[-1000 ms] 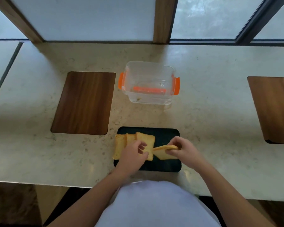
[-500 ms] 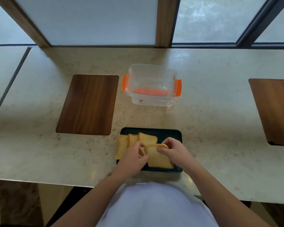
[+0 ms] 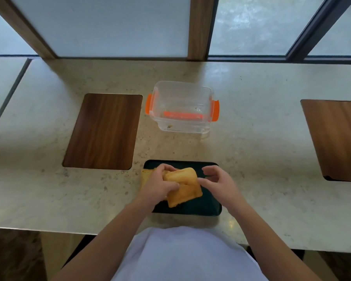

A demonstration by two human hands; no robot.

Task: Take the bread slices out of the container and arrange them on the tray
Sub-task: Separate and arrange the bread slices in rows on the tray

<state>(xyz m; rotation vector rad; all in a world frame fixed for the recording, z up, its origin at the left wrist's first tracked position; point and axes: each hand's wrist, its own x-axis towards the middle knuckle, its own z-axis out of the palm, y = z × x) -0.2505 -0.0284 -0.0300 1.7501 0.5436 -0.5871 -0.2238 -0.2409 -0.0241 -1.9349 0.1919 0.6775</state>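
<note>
A dark green tray lies near the counter's front edge. Golden bread slices lean in an overlapping row on its left half, and one slice edge sticks out past the tray's left rim. My left hand rests on the row, thumb and fingers pressed against the front slice. My right hand hovers just right of the slices with fingers apart, holding nothing. The clear plastic container with orange clips stands behind the tray with only crumbs inside.
A wooden inlay panel sits in the marble counter to the left, another at the right edge. Windows with wooden posts rise behind the counter. My white shirt fills the bottom of the view.
My right hand laid its slice against the row and let go, drawing back to the right. My left hand shifted onto the newly placed slice.
</note>
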